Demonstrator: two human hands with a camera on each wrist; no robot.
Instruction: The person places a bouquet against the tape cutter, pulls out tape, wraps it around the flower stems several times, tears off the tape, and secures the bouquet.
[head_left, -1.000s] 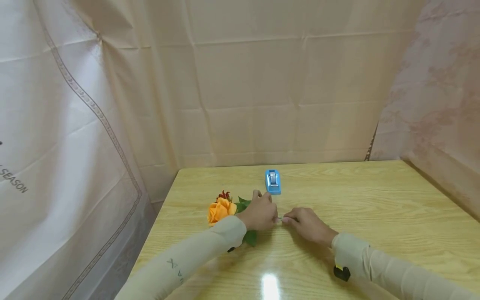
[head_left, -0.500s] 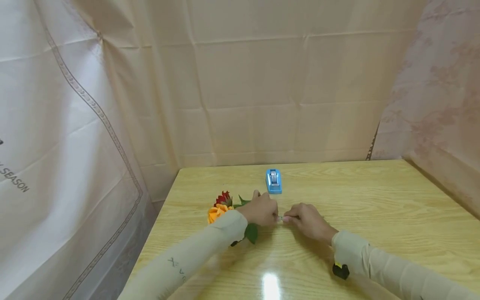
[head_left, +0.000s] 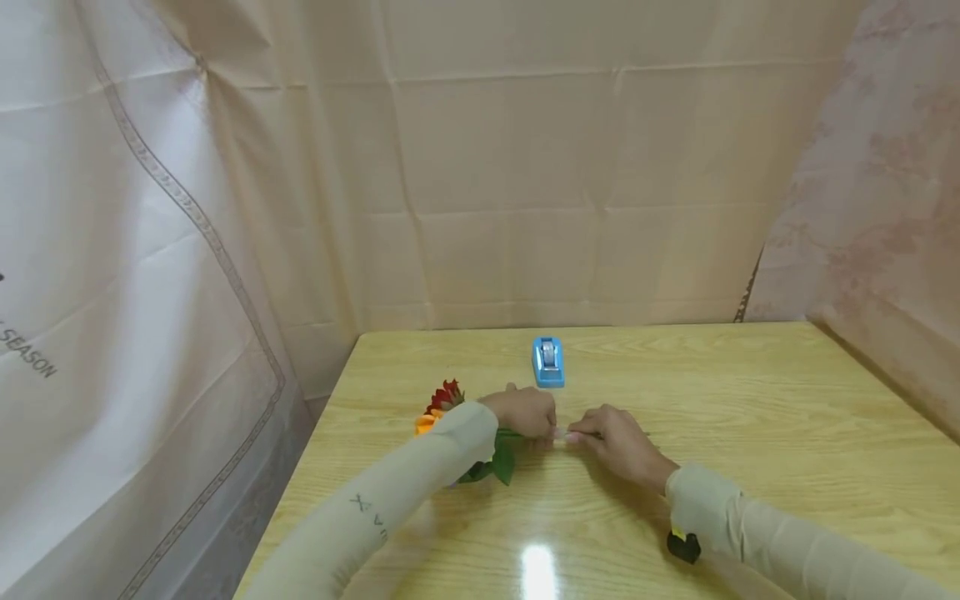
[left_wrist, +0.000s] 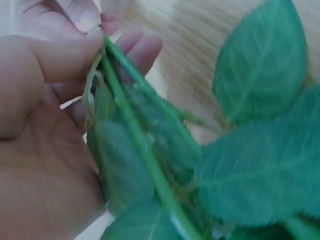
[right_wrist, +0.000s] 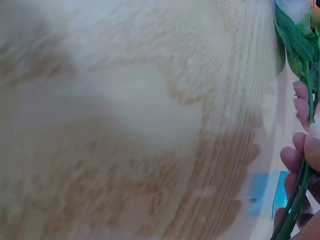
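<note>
Between thumb and fingers, my left hand (head_left: 525, 412) pinches the green stems (left_wrist: 155, 170) of a bunch of flowers. The red flower (head_left: 444, 396) and the orange rose (head_left: 426, 422) lie to its left, the rose partly behind the sleeve. Large leaves (left_wrist: 260, 65) spread beside the stems in the left wrist view. Just to the right, my right hand (head_left: 618, 442) pinches the lower stems (right_wrist: 295, 200). A small pale patch (head_left: 561, 434) shows between the two hands; I cannot tell if it is tape. In the right wrist view a whitish flower (right_wrist: 295, 10) also shows.
A blue tape dispenser (head_left: 548, 362) stands on the wooden table (head_left: 750, 400) beyond the hands. Beige cloth (head_left: 510, 192) hangs behind the table, with more cloth on both sides. A bright reflection lies on the table's near part.
The flowers have turned: more of the red flower shows and the orange rose has slid behind the left sleeve. My left hand has rolled and shifted slightly; the right hand has barely moved.
</note>
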